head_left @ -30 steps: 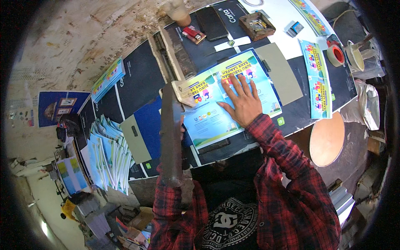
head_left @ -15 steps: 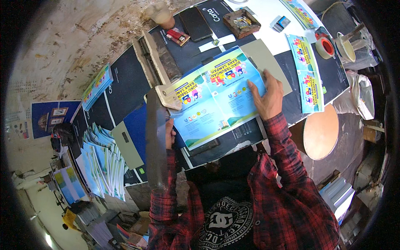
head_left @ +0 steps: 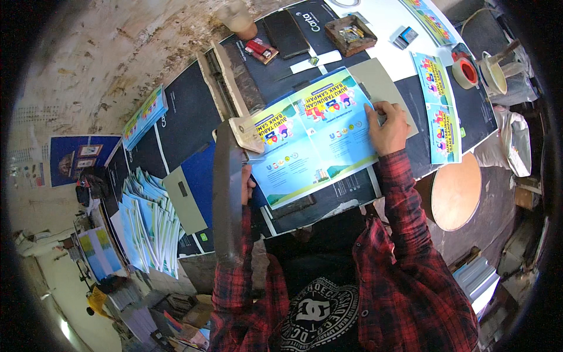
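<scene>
A printed cover sheet [head_left: 319, 149], mostly light blue with colourful pictures, lies on the table, its left part under the head of a beige metal bench tool [head_left: 245, 135]. My right hand [head_left: 390, 126] pinches the sheet's right edge between thumb and fingers. The tool's long grey lever [head_left: 227, 202] points back toward me. My left hand [head_left: 248, 183] sits beside the lever by the sheet's left edge; its fingers are curled and partly hidden, so what they hold does not show. Under the sheet's right end is a grey-green board [head_left: 394, 97].
A fanned pile of folded booklets [head_left: 149, 226] rests at the left, another stack [head_left: 145, 117] behind it. Covers [head_left: 437, 111] lie at the right near a tape roll [head_left: 465, 73]. A phone [head_left: 285, 34], a lighter [head_left: 258, 48] and a wooden tray [head_left: 350, 36] stand at the back.
My right thumb has moved off the sheet's face to its right edge, and the fingers have closed into a pinch. The whole view has shifted slightly; the left hand stays beside the lever.
</scene>
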`<state>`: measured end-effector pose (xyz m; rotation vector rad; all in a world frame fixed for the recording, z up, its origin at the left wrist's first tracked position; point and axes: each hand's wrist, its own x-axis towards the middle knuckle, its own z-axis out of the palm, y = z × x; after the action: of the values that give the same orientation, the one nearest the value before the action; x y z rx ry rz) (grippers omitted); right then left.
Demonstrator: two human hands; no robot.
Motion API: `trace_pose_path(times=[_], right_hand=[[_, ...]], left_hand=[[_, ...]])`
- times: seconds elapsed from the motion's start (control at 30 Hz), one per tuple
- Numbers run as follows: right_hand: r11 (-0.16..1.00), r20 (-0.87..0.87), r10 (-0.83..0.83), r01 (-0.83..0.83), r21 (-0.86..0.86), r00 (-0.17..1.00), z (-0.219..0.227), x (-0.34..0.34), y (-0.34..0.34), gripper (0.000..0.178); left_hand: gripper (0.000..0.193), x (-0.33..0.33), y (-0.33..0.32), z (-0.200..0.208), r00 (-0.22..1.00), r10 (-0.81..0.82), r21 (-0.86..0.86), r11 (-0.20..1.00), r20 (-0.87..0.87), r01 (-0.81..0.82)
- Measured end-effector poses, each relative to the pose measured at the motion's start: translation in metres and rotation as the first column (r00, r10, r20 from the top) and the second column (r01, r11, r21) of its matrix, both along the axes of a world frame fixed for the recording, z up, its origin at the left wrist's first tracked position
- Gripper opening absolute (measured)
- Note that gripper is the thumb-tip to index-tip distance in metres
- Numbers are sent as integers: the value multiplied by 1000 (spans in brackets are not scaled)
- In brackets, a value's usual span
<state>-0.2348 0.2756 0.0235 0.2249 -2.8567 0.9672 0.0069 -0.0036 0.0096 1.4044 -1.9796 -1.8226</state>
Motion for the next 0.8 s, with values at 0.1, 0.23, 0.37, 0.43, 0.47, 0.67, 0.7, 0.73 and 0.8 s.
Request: trace_pose_path(times=[0.1,0.23,0.37,0.43,0.47,0.67,0.7,0.73,0.8], right_hand=[[999,-62,11,-7,54,998,3,1,-2,34],[974,-261,198,-159,164,945,16,26,-27,48],[881,-172,459,-421,217,872,16,74,-80,56],[872,-159,474,-438,216,866,9,76,-85,58],[872,-161,476,-442,210,864,7,79,-89,59],[864,-173,501,-476,166,848,-8,88,-98,60],[862,-168,505,-482,158,847,-8,90,-101,60],[860,-163,508,-487,151,846,-7,90,-102,60],[866,-179,497,-474,158,849,-6,89,-101,60]], left_hand=[[34,3,-7,-19,1000,-9,-13,1000,15,9],[38,4,-7,-16,997,32,7,999,66,-32],[46,3,0,-5,993,29,36,999,114,-34],[47,-3,-7,-15,992,-2,47,999,127,-4],[48,7,-14,-31,993,13,23,1000,116,-16],[42,2,0,-8,994,27,-1,1000,110,-27],[40,4,0,-6,993,32,-2,999,115,-32],[31,7,-2,-6,998,23,9,1000,64,-24],[28,2,5,7,995,83,32,996,50,-84]])
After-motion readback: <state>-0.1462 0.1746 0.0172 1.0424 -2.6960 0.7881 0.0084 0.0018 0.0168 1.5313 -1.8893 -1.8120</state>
